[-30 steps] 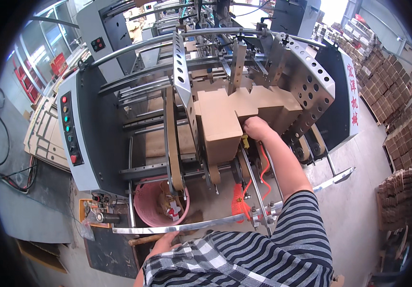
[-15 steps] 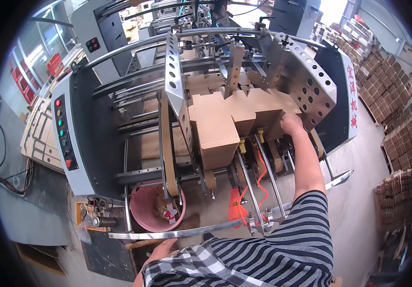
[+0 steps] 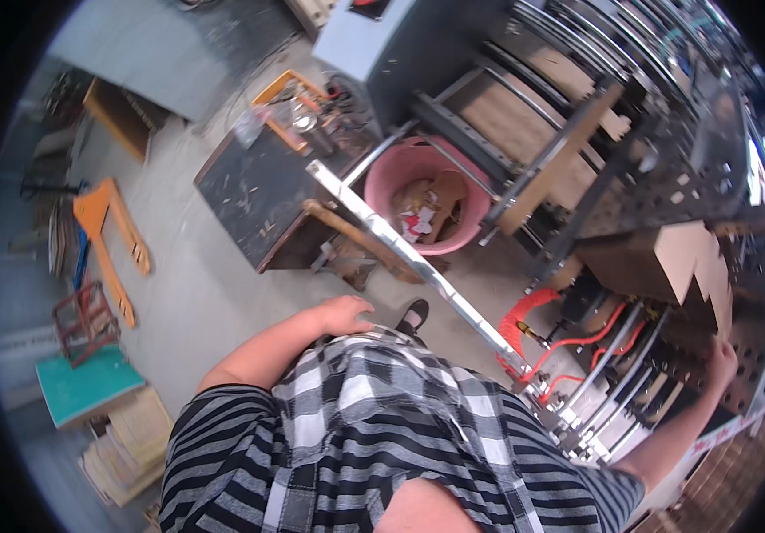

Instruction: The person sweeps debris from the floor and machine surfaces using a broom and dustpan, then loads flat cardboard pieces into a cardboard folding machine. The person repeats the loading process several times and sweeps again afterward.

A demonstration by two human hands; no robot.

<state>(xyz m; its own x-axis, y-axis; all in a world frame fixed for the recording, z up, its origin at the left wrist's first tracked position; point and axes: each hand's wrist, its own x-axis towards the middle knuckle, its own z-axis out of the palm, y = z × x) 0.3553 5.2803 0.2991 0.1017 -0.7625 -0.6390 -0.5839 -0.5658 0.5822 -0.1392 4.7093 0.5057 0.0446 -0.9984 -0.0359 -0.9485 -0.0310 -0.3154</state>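
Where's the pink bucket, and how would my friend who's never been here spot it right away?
Start at the big dark machine at the upper right. Beside its left end, just beyond the long silver bar, sits a round, open bucket. Its pink wall and brown and white scraps inside set it apart from the red coiled hose to its lower right.

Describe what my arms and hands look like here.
Your left hand and right hand are gloveless, with bare forearms and no watch or bracelet that I can see. The left sleeve and right sleeve are short and striped in grey and black. The right hand is slightly blurred, so finer details don't show.
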